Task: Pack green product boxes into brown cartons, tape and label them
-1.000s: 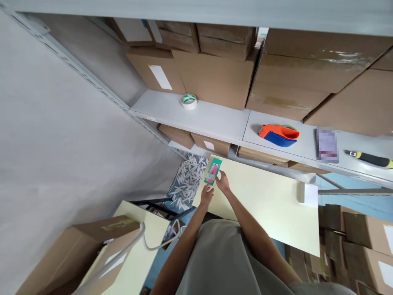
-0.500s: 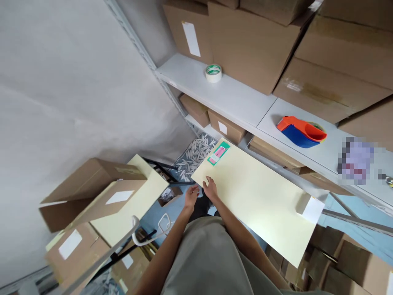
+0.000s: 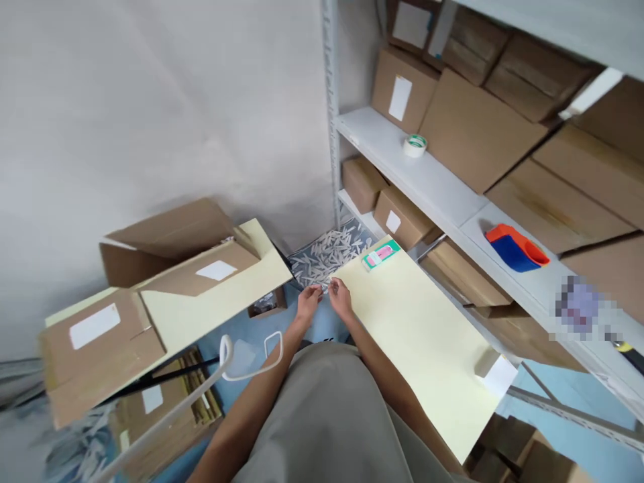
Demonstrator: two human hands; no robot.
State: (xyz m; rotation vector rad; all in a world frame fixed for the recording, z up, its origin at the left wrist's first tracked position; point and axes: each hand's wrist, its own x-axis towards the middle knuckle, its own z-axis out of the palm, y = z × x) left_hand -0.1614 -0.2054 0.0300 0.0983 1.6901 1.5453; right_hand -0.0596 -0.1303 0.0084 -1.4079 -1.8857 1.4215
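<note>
Your two hands meet at the near left corner of the pale yellow desk [image 3: 427,335], just off its edge. Your left hand [image 3: 308,301] and right hand [image 3: 341,298] both have their fingertips pressed together in a pinching grip, and something thin and clear seems to be stretched between them; it is too small and pale to tell exactly what it is, perhaps a film or a small bag. If it is film, it will likely be very light, limp and a little slippery, so hold it by its edges with your fingertips rather than in your palm.

One green card package [image 3: 381,255] with a pink item in it lies flat at the far left corner of the desk, well apart from your hands. It looks light and fairly stiff, best lifted by its long edges. One small white-labelled box [image 3: 496,371] sits near the desk's right end.

On the shelf [image 3: 437,188] behind stand one roll of tape [image 3: 415,145] and one orange and blue tape dispenser [image 3: 516,247]. To your left, one open cardboard box [image 3: 176,248] rests on a second pale surface.
</note>
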